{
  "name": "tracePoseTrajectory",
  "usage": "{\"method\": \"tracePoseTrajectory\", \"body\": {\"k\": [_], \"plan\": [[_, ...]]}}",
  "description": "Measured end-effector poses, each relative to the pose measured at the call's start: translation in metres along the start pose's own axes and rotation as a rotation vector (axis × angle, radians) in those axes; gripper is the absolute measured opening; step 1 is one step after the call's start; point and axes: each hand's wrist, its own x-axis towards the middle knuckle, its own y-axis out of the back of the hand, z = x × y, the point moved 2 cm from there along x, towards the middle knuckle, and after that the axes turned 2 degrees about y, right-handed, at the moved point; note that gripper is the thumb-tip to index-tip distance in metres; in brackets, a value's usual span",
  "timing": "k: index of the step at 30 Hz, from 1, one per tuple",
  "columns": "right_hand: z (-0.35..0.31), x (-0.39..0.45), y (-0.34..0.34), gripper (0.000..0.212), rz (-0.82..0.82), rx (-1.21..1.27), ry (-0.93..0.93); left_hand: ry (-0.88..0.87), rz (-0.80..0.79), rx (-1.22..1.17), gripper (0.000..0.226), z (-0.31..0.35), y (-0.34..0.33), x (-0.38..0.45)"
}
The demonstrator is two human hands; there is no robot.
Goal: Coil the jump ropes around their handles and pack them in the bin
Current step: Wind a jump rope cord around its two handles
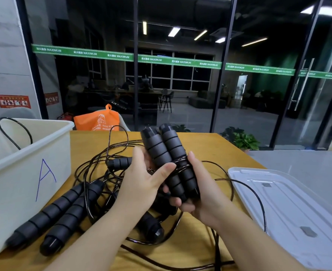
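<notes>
Both hands together at table centre: left hand (141, 184) and right hand (200, 194) grip the paired handles (169, 159), long axis tilted up and away, cord (182, 163) wound mid-length, slack trailing right so right hand is nearer, bin (30, 153) lies left.

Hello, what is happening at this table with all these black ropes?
A person is bundling jump ropes. The left hand and the right hand hold a pair of black handles together above the wooden table, with a few turns of cord already wound around their middle. More handles and loose cord lie tangled on the table. The white bin marked A stands at the left, with some cord showing inside; its lid lies at the right.
</notes>
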Motion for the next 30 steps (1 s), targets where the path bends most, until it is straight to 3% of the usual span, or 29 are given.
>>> {"method": "tracePoseTrajectory", "body": {"k": [4,6,11,14,19,25,30], "plan": [[-0.003,-0.001,0.0,0.061,-0.023,0.174,-0.012,0.037,-0.129,-0.289,0.048,-0.007,-0.003,0.004],[-0.003,0.0,0.001,0.061,-0.02,0.235,-0.006,0.039,-0.155,-0.322,0.05,-0.012,-0.007,0.007],[-0.005,0.003,0.01,0.066,-0.007,0.296,0.024,-0.184,-0.171,0.004,0.021,-0.004,-0.005,0.0],[-0.007,0.002,0.012,0.065,-0.007,0.285,0.04,-0.209,-0.219,-0.007,0.021,-0.002,-0.005,0.0],[-0.005,-0.003,0.014,0.069,-0.105,0.267,-0.064,-0.094,-0.326,-0.205,0.043,-0.015,-0.003,0.005],[0.002,-0.003,0.013,0.069,-0.392,0.218,-0.201,0.009,-0.444,-0.451,0.081,-0.026,-0.006,0.008],[0.009,-0.001,0.011,0.068,-0.579,0.256,-0.27,-0.01,-0.48,-0.39,0.092,-0.022,-0.003,0.006]]}}
